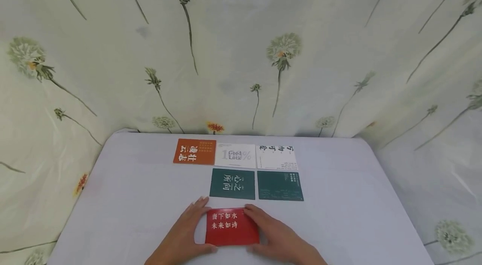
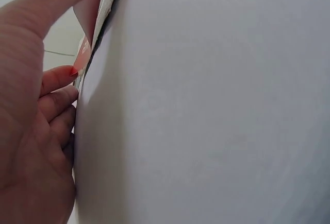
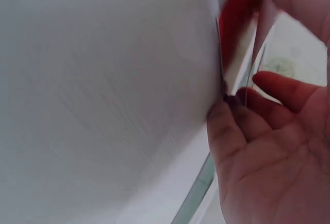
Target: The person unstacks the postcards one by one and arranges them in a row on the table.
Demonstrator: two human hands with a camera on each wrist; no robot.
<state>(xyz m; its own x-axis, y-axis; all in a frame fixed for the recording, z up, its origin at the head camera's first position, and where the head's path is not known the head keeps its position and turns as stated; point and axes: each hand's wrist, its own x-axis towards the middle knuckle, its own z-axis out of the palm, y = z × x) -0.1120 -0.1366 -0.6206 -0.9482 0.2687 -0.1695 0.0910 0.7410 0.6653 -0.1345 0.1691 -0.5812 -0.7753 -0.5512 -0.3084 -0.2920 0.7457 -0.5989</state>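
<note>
A red card (image 1: pixel 232 235) with two lines of white characters lies level near the front of the table in the head view. My left hand (image 1: pixel 183 233) grips its left side, thumb at the near edge and fingers at the far corner. On the opposite side my right hand (image 1: pixel 280 235) holds it the same way. From the left wrist, a reddish card (image 2: pixel 83 56) shows between thumb and fingers, with pale edges under it. The right wrist view has a red surface (image 3: pixel 240 20) below a raised card (image 3: pixel 262 26), close over the white cloth.
Beyond the hands lie two dark green cards (image 1: pixel 232 184) side by side. Behind them is a row with an orange card (image 1: pixel 194 151), a white "Good Luck" card (image 1: pixel 235 155) and a white card with black characters (image 1: pixel 276 157). A dandelion-print curtain (image 1: pixel 226 47) rises behind the white-covered table (image 1: pixel 132 198).
</note>
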